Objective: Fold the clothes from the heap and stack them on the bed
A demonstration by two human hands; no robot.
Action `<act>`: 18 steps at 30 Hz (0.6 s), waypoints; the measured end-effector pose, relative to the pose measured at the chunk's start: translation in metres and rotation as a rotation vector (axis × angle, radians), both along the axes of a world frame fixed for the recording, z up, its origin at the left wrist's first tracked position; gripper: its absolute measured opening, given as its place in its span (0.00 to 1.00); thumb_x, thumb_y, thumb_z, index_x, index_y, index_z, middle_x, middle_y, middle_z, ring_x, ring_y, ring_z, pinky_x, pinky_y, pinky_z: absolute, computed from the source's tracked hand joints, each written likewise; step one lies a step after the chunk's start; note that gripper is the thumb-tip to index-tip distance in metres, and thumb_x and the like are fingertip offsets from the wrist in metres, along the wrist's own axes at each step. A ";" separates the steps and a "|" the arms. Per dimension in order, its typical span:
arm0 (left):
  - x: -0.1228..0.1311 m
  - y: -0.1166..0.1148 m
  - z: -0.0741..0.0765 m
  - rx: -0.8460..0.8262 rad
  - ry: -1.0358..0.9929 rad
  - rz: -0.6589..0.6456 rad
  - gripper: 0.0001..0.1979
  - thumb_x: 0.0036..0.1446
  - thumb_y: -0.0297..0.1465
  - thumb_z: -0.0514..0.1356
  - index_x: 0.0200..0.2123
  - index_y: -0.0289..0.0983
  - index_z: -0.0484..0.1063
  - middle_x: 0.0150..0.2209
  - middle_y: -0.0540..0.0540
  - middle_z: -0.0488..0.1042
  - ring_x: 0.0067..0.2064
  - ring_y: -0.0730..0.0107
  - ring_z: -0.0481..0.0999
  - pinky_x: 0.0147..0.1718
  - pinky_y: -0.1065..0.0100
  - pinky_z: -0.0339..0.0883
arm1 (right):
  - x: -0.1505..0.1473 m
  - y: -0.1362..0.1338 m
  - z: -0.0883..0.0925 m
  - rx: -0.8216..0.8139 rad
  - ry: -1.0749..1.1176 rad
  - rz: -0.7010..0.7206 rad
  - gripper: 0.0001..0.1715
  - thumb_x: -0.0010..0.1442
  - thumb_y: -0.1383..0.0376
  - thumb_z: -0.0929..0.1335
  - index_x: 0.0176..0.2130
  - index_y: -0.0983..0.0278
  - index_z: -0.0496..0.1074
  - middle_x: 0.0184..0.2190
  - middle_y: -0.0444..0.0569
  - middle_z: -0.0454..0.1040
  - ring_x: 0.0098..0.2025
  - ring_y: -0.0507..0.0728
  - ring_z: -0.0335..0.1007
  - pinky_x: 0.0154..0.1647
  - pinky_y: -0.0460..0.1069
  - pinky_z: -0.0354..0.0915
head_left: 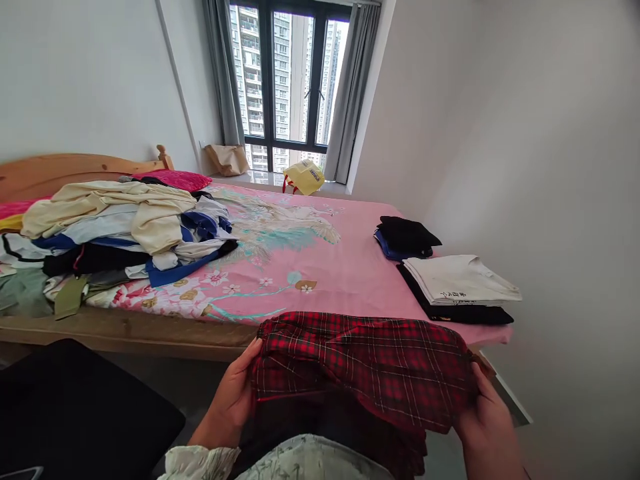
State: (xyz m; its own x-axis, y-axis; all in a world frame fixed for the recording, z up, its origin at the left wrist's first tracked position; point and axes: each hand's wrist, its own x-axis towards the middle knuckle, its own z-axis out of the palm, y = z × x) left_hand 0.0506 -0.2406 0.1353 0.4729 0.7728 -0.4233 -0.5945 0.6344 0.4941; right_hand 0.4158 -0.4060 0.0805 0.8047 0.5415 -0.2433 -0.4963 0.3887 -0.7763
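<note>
A red and black plaid garment [360, 360] is stretched sideways between my hands, just in front of the bed's near edge; its exact kind does not show. My left hand [234, 393] grips its left end, thumb on top and fingers mostly hidden under the cloth. At the other end, my right hand [486, 417] pinches the right edge, with the fingers partly behind the fabric. A dark part of the cloth hangs below, near my body. Folded white clothes [463, 279] lie on black folded clothes [470, 313] at the bed's right corner.
A loose heap of clothes [120, 220] covers the bed's left side. The pink flowered sheet [350, 267] spans the bed. Dark folded clothes [407, 235] lie farther back on the right. A yellow bag [305, 178] and a brown paper bag [227, 160] are by the window.
</note>
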 end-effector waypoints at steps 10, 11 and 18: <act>0.034 -0.020 -0.051 -0.247 0.298 -0.102 0.06 0.58 0.24 0.55 0.39 0.36 0.66 0.28 0.49 0.75 0.24 0.73 0.76 0.21 0.74 0.67 | -0.077 0.049 0.073 0.316 0.070 0.015 0.13 0.52 0.61 0.68 0.39 0.59 0.76 0.39 0.47 0.79 0.46 0.58 0.74 0.54 0.61 0.66; 0.038 -0.029 -0.052 -0.184 0.323 -0.187 0.03 0.58 0.28 0.56 0.37 0.37 0.66 0.25 0.51 0.73 0.20 0.76 0.72 0.16 0.77 0.61 | -0.087 0.054 0.081 0.329 0.074 0.005 0.12 0.51 0.62 0.69 0.39 0.59 0.76 0.39 0.46 0.79 0.47 0.58 0.73 0.55 0.61 0.64; 0.071 -0.065 -0.023 0.343 0.512 -0.398 0.17 0.43 0.37 0.68 0.37 0.39 0.70 0.30 0.48 0.76 0.22 0.70 0.75 0.14 0.75 0.59 | -0.168 0.057 0.106 0.264 0.004 0.057 0.12 0.54 0.59 0.69 0.39 0.55 0.76 0.39 0.42 0.78 0.45 0.57 0.73 0.53 0.59 0.67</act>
State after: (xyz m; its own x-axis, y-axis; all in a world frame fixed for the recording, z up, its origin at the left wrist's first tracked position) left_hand 0.1220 -0.3053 0.1121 0.5533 0.7124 -0.4317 0.0076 0.5140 0.8578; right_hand 0.2477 -0.3491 0.1866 0.7705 0.6310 -0.0908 -0.5261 0.5488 -0.6497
